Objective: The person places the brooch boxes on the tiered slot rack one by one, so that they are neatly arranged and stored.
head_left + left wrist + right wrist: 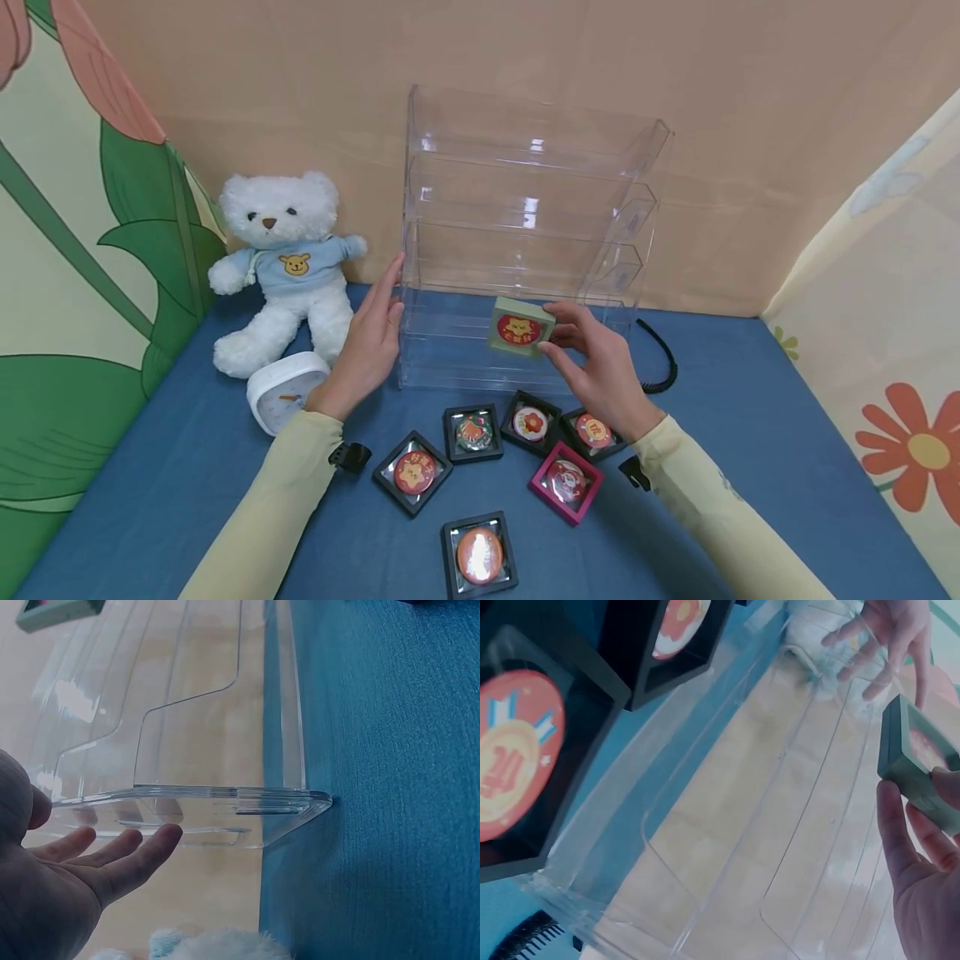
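Observation:
A clear acrylic tiered display rack [517, 200] stands upright against the back wall. With straight fingers, my left hand [369, 350] touches its left side; the left wrist view shows that hand [97, 877] spread along the side panel. My right hand [596, 362] pinches a small green square display frame [519, 326] holding a red round badge, in front of the rack's lower tiers. In the right wrist view the thumb and fingers grip the green frame [919, 761] by its edges.
Several black frames with round badges, one a black frame [480, 554] near the front, lie on the blue cloth with a magenta frame [566, 483]. A white teddy bear [288, 267] and white clock [281, 392] stand left. A black coiled cord [667, 367] lies right.

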Demonstrator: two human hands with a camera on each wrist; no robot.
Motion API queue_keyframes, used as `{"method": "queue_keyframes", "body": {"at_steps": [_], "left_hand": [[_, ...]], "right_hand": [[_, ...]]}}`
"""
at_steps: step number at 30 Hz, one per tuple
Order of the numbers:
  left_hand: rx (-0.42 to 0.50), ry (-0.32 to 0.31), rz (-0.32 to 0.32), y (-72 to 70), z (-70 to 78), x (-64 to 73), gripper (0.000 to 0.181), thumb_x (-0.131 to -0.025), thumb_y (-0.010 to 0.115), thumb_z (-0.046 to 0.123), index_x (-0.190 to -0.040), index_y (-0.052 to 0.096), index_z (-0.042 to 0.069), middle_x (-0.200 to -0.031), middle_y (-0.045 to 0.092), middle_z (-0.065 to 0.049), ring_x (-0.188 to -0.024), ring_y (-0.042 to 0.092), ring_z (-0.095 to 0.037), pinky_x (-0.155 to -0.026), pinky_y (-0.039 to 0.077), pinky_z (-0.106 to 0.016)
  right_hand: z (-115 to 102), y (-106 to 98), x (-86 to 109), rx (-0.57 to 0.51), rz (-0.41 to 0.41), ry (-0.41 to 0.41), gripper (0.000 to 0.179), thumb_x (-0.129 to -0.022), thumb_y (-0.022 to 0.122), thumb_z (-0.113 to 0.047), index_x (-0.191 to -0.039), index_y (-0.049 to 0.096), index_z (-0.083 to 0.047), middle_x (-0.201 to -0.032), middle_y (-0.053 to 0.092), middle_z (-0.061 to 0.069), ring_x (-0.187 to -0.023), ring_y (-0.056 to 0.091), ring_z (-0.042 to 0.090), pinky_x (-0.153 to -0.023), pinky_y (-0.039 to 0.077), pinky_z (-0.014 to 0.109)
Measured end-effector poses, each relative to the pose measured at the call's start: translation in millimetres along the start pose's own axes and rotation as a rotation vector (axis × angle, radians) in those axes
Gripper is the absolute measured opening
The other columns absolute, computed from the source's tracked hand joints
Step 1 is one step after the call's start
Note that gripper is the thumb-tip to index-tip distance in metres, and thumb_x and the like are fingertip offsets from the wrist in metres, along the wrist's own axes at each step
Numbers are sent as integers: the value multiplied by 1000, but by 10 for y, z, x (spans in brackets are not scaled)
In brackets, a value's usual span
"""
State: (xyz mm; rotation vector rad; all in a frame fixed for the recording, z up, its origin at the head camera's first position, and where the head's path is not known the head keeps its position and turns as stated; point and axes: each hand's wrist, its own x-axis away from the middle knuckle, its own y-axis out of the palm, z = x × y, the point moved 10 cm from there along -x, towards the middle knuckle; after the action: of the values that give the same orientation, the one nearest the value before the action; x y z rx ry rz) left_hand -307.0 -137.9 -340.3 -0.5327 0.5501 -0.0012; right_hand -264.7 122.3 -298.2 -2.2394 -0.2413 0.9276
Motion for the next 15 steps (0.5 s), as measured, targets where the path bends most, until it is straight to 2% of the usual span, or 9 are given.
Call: {"method": "queue_keyframes", "body": {"at_steps": [15], "left_hand": [[8,-2,-3,-4,-25,0,66,-108,37,0,-164,15,29,-163,27,-12,-144,35,-31,-112,38,-48]], "right_hand": [[-35,20,-246,24,17,-46,53,-91,75,-4,-139,51,-8,-119,66,12,-100,70,22,-86,58,39]]}}
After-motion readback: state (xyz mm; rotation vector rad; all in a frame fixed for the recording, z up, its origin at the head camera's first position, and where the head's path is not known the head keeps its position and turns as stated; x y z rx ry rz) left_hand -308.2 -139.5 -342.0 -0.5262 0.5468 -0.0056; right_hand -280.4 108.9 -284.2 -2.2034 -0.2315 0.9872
